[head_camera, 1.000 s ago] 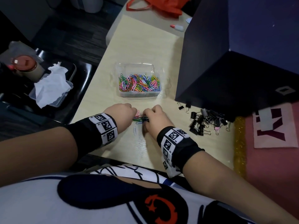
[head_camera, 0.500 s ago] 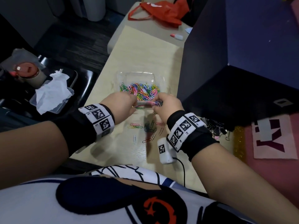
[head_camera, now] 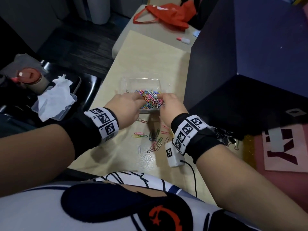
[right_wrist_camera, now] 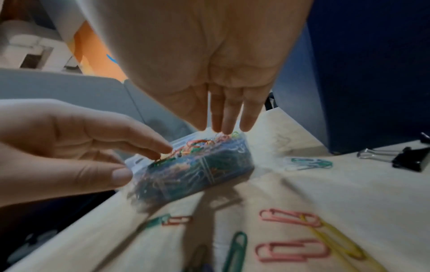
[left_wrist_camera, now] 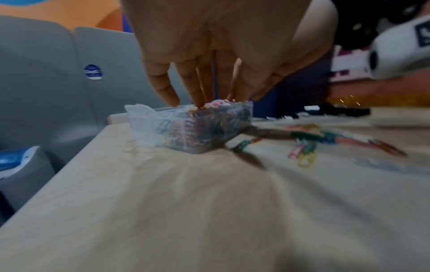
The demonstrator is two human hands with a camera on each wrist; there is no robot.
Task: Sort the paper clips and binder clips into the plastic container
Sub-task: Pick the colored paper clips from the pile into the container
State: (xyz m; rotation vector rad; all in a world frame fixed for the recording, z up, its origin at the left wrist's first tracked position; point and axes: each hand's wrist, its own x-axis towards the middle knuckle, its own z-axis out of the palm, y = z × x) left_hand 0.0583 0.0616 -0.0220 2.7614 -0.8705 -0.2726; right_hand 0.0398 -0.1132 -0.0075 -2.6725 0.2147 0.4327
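Observation:
A clear plastic container (head_camera: 141, 80) on the pale table holds a heap of coloured paper clips (head_camera: 150, 99). Both hands hang over its near side. My left hand (head_camera: 133, 100) has relaxed fingers (left_wrist_camera: 165, 92) touching the top of the heap and holds nothing. The straight fingers (right_wrist_camera: 229, 119) of my right hand (head_camera: 162, 98) point down onto the clips. Several loose paper clips (head_camera: 155, 139) lie on the table between my wrists. Black binder clips (head_camera: 225, 139) lie at the right, partly hidden by my right wrist.
A large dark blue box (head_camera: 241, 72) stands close to the right of the container. A red bag (head_camera: 166, 14) and a small bottle (head_camera: 183, 40) sit at the far end. The table's left edge (head_camera: 106, 77) drops to a black chair with a tissue tub (head_camera: 55, 100).
Both hands rose from the near table with a bunch of paper clips and moved forward to the container. Their fingers have now loosened over the heap. Several clips stayed on the table.

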